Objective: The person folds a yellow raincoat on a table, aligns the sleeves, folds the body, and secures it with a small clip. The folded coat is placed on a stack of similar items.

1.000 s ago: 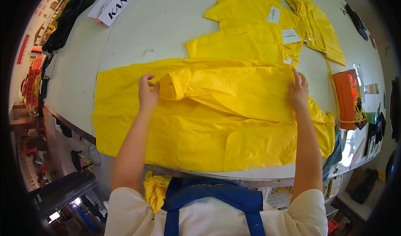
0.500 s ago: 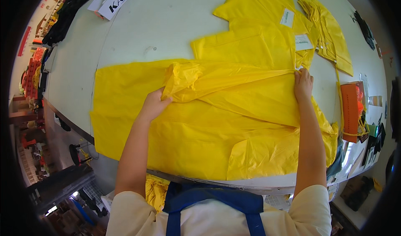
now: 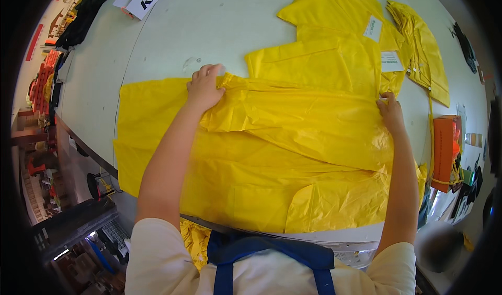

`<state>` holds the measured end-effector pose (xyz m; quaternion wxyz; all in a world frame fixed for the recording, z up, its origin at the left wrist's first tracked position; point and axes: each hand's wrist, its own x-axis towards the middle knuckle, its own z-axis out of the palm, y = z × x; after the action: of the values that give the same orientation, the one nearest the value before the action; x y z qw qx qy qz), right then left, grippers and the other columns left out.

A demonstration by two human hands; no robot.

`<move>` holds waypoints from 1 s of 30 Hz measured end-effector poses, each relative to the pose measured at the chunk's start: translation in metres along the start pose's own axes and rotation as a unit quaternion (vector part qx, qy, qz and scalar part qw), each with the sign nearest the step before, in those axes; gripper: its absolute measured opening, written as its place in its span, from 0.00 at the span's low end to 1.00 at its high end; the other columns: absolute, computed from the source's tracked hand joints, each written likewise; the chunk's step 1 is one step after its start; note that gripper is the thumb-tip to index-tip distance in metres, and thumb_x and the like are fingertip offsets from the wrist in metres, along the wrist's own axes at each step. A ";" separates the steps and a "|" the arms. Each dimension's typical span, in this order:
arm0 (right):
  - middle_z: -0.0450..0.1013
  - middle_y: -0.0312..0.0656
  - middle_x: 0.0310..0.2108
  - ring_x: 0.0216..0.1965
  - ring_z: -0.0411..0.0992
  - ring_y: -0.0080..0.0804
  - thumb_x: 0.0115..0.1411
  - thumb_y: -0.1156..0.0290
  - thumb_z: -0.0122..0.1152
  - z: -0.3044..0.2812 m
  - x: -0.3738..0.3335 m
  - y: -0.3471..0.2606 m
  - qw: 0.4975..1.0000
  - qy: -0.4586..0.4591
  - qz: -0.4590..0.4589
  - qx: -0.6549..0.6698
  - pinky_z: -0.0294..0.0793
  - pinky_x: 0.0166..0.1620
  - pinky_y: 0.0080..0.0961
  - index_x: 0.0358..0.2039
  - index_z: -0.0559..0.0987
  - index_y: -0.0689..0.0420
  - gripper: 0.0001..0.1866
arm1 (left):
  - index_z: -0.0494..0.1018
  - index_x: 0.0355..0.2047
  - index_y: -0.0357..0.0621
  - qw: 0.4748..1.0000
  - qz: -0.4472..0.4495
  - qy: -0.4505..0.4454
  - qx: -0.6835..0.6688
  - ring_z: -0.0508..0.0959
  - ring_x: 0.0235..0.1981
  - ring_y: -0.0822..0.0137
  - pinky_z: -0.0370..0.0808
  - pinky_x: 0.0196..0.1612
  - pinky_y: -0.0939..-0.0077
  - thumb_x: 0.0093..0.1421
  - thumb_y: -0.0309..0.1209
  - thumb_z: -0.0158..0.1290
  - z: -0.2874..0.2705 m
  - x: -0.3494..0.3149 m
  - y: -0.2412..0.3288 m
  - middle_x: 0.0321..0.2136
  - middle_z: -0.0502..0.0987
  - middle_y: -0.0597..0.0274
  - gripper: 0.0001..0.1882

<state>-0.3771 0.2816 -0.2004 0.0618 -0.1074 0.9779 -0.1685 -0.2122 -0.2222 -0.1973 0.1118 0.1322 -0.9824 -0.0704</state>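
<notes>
The yellow garment (image 3: 314,117) lies on the table (image 3: 162,44); right hand (image 3: 391,114) pinches its far edge; left hand's (image 3: 205,91) grip I cannot tell; straightening seems in hand; next calls for even pulling.

Beyond our left hand (image 3: 205,90) we have a wide bare stretch of white table (image 3: 167,54), bounded by dark clothes (image 3: 86,20) at far left and a white stand (image 3: 138,0) at the top. Just beyond our right hand (image 3: 391,114), folded yellow clothes (image 3: 308,60) block the way. To its right, a narrow bare strip ends at a yellow cord (image 3: 430,122) and an orange box (image 3: 443,148).
</notes>
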 end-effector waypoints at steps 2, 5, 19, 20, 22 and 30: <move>0.74 0.45 0.39 0.43 0.71 0.46 0.54 0.63 0.62 -0.037 0.006 -0.012 0.987 -0.144 0.039 0.051 0.69 0.44 0.36 0.45 0.69 0.57 0.21 | 0.70 0.40 0.49 0.970 -0.004 -0.241 0.030 0.73 0.44 0.60 0.63 0.47 0.52 0.49 0.33 0.60 -0.024 0.032 0.002 0.38 0.76 0.63 0.17; 0.74 0.46 0.39 0.44 0.72 0.42 0.49 0.68 0.64 -0.058 0.021 -0.009 0.968 -0.251 0.001 -0.025 0.70 0.46 0.33 0.45 0.71 0.59 0.23 | 0.71 0.35 0.48 0.901 0.043 -0.429 0.056 0.73 0.42 0.59 0.66 0.42 0.59 0.48 0.32 0.61 -0.038 0.072 0.005 0.37 0.76 0.61 0.14; 0.65 0.42 0.28 0.36 0.65 0.46 0.36 0.82 0.58 -0.071 -0.322 -0.010 0.967 0.054 -0.216 -0.123 0.65 0.43 0.40 0.23 0.69 0.54 0.12 | 0.72 0.26 0.46 0.923 0.196 -0.298 -0.143 0.74 0.28 0.57 0.71 0.30 0.66 0.51 0.33 0.56 -0.155 -0.265 0.001 0.27 0.71 0.57 0.06; 0.66 0.42 0.30 0.38 0.65 0.47 0.36 0.80 0.58 -0.062 -0.328 -0.004 0.971 0.027 -0.201 -0.123 0.65 0.44 0.41 0.24 0.71 0.54 0.12 | 0.73 0.28 0.44 0.902 0.156 -0.365 -0.169 0.75 0.33 0.55 0.72 0.35 0.65 0.52 0.35 0.55 -0.149 -0.268 0.007 0.30 0.73 0.53 0.08; 0.68 0.44 0.36 0.44 0.65 0.48 0.39 0.71 0.66 -0.068 -0.322 -0.016 0.977 -0.094 -0.168 -0.088 0.65 0.49 0.39 0.33 0.74 0.55 0.17 | 0.71 0.42 0.49 0.954 0.171 -0.181 -0.167 0.69 0.46 0.47 0.66 0.47 0.54 0.55 0.42 0.52 -0.141 -0.255 0.027 0.46 0.67 0.48 0.17; 0.67 0.44 0.51 0.55 0.62 0.47 0.45 0.87 0.49 -0.116 -0.232 0.108 0.969 0.147 -0.043 -0.194 0.61 0.58 0.35 0.46 0.72 0.53 0.26 | 0.48 0.65 0.54 0.978 0.127 -0.121 -0.115 0.42 0.65 0.35 0.37 0.58 0.28 0.59 0.53 0.44 -0.054 -0.273 0.028 0.67 0.40 0.46 0.37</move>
<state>-0.1910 0.4714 -0.1093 -0.1117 -0.1338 0.9847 0.0080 0.0508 -0.1259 -0.1955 0.0146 -0.0167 -0.9828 -0.1831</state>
